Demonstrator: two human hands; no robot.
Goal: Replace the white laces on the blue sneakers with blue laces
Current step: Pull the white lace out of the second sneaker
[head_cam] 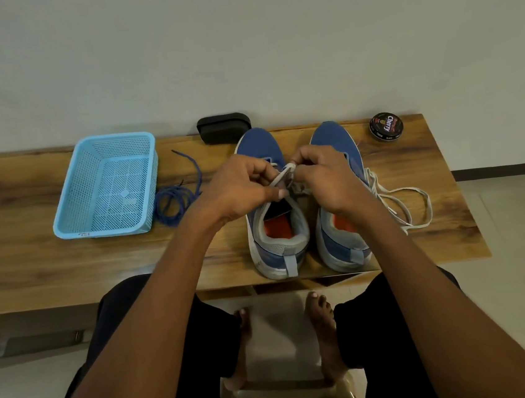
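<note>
While both hands pinch the white lace [281, 175] over the left sneaker [273, 217], left hand [240, 188] and right hand [323, 176] have their fingers curled tight on it. Soft and limp, it looks best gripped near the eyelets. Blue laces [175, 201] lie coiled on the worktop [35, 265], beside the basket [107, 186].

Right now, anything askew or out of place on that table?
Nothing damaged or spilled. The right sneaker's white lace sprawls loose across the table, and the blue laces lie in a loose heap beside the basket, not in it. Both hands pinch the left sneaker's white lace.
</note>
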